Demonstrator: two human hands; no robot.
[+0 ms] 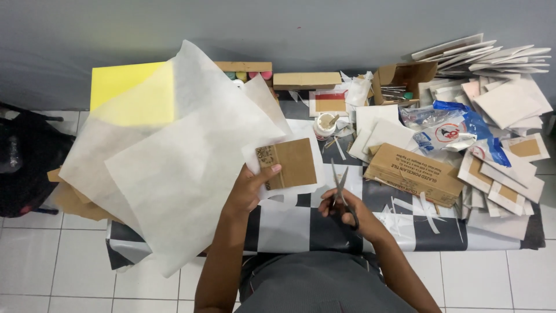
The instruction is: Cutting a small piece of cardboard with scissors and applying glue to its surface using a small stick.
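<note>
My left hand (pixel 248 190) pinches a square piece of brown cardboard (pixel 292 163) together with a large sheet of thin white paper (pixel 191 162), which it holds up over the left side of the table. Several more white sheets fan out behind it and hide much of the table there. My right hand (pixel 341 206) grips a pair of scissors (pixel 340 186), blades pointing away from me, just right of the cardboard and apart from it.
A black-and-white checkered table (pixel 301 223) carries a brown cardboard box (pixel 412 172), a white glue pot (pixel 325 124), a stack of white tiles (pixel 498 75), blue plastic bags (pixel 457 124) and paper scraps. A yellow sheet (pixel 124 87) lies at far left. A black bag (pixel 26 165) sits on the floor.
</note>
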